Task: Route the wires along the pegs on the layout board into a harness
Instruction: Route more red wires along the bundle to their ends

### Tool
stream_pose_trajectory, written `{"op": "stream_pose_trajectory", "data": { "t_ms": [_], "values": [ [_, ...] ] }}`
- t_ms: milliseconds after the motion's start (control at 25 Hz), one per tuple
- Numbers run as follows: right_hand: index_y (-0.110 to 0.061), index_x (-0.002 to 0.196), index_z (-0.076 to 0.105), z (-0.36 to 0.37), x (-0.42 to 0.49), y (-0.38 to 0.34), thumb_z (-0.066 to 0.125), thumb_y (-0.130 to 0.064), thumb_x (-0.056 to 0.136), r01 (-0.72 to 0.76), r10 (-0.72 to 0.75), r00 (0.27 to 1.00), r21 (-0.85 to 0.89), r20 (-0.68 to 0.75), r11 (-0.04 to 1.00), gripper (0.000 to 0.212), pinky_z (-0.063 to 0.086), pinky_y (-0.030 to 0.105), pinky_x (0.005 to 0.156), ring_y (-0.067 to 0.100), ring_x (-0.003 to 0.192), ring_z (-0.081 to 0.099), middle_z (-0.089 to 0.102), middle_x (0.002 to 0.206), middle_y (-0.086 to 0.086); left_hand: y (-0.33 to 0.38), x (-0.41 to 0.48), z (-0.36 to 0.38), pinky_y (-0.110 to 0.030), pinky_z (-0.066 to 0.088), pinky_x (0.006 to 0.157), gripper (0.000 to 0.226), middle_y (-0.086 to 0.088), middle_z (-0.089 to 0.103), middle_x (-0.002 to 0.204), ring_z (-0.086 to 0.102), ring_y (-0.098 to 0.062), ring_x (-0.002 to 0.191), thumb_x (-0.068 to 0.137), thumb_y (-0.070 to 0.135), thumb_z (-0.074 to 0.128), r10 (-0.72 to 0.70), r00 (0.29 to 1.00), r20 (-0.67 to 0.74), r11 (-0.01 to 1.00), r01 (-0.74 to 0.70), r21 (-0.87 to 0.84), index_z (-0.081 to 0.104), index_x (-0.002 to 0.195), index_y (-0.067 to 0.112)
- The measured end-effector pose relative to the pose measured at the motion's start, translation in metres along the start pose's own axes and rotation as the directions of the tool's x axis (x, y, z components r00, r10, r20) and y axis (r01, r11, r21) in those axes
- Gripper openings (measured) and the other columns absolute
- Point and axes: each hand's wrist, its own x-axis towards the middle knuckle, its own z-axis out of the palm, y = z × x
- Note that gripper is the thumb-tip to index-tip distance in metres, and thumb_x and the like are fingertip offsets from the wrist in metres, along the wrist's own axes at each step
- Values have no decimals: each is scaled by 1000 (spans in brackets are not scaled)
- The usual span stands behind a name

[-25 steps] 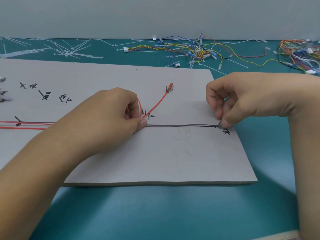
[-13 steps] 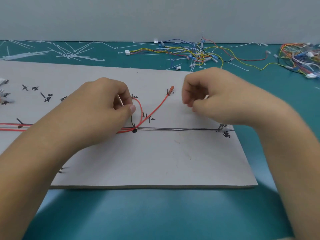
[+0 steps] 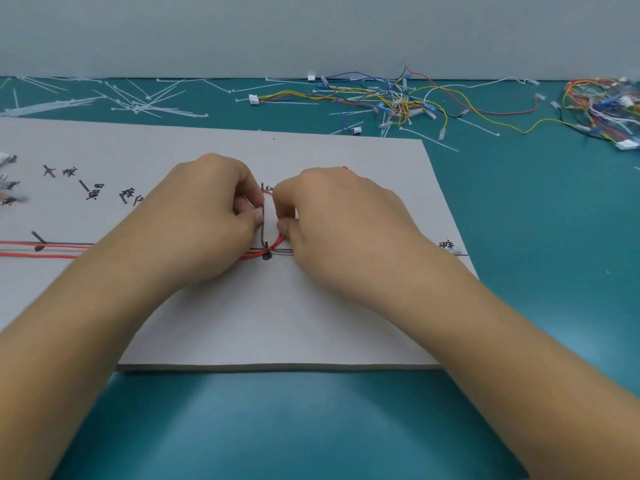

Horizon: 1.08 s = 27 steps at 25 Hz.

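Observation:
A grey layout board (image 3: 311, 323) with black marks and handwritten labels lies on the teal table. Red wires (image 3: 45, 254) and a dark wire (image 3: 69, 243) run along it from the left edge to a black dot (image 3: 266, 257) near the middle. From there a dark wire (image 3: 264, 223) rises and a red wire (image 3: 277, 242) curls up in a loop. My left hand (image 3: 211, 216) pinches the dark upright wire. My right hand (image 3: 329, 216) pinches the red loop just to its right. A small connector (image 3: 450, 250) lies at the board's right edge.
White cable ties (image 3: 138, 105) lie scattered at the back left of the table. Loose coloured wires with white connectors (image 3: 398, 102) are piled at the back centre, and another bundle (image 3: 602, 109) sits at the back right. More small parts (image 3: 8, 183) lie at the board's left edge.
My right hand has come left from the board's right end to the red loop beside my left hand. My left hand's grip has moved up onto the dark upright wire.

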Motion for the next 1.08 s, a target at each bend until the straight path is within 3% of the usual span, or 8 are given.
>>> {"op": "stream_pose_trajectory", "data": {
  "t_ms": [200, 400, 520, 600, 680, 760, 920, 1080],
  "values": [
    [-30, 83, 42, -3, 1, -7, 60, -21, 89, -15, 15, 1000, -20, 7, 1000, 21, 15, 28, 51, 26, 69, 37, 37, 75, -6, -1, 0, -10, -30, 53, 68, 3, 11, 72, 77, 69, -10, 76, 90, 32, 69, -10, 994, 112, 999, 15, -44, 69, 89, 29],
    [-23, 75, 38, -3, 1, -9, 60, -21, 88, -18, 19, 1000, -66, 9, 998, 26, 14, 28, 51, 12, 57, 25, 31, 71, -7, -29, -22, -37, -29, 48, 72, 56, 47, 60, 96, 64, 11, 81, 60, 89, 60, 48, 979, 200, 999, -49, 4, 67, 96, 46],
    [-22, 67, 26, -2, 1, -10, 60, -18, 88, -14, 13, 1000, -106, -9, 994, 41, 13, 29, 50, 15, 55, 24, 30, 70, -4, -70, -38, -48, -45, 52, 92, 65, 29, 69, 97, 64, 1, 96, 54, 74, 61, 1, 1000, 31, 998, 0, -60, 72, 105, 36],
    [-22, 67, 24, -2, 1, -10, 61, -19, 88, -15, 13, 1000, -110, -17, 994, 43, 12, 29, 50, 15, 54, 23, 29, 69, -3, -95, -45, -51, -25, 45, 92, 53, 20, 62, 95, 55, 9, 103, 59, 55, 63, -3, 1000, -27, 993, 0, -114, 67, 98, 19],
    [-23, 67, 24, -1, 3, -9, 61, -20, 88, -26, 24, 999, -112, -21, 993, 43, 12, 29, 50, 15, 55, 23, 28, 69, -3, -105, -52, -46, -8, 37, 81, 39, 10, 61, 100, 54, 14, 100, 63, 48, 67, -17, 1000, 6, 996, 18, -86, 65, 99, 33],
    [-23, 67, 25, -2, 3, -9, 61, -22, 88, -37, 36, 999, -113, -9, 993, 42, 13, 29, 50, 15, 55, 23, 28, 70, -4, -108, -58, -37, -9, 40, 75, 48, 17, 64, 108, 59, 8, 92, 64, 56, 72, 16, 999, -45, 998, -19, -54, 64, 112, 50],
    [-23, 68, 28, -1, 4, -9, 62, -23, 87, -50, 49, 999, -115, -17, 992, 38, 14, 28, 50, 14, 55, 25, 30, 70, -4, -116, -51, -21, -16, 48, 82, 51, 23, 69, 111, 64, 3, 90, 79, 73, 65, 55, 983, -174, 997, -65, -48, 66, 122, 45],
    [-25, 82, 44, -1, 5, -6, 64, -22, 86, -48, 46, 999, -104, -23, 993, 20, 15, 27, 50, 13, 56, 27, 31, 71, -6, -108, -47, -14, 7, 36, 82, 25, 32, 70, 96, 64, 9, 87, 82, 65, 68, 44, 961, -273, 991, -76, -107, 72, 104, 53]
  ]
}}
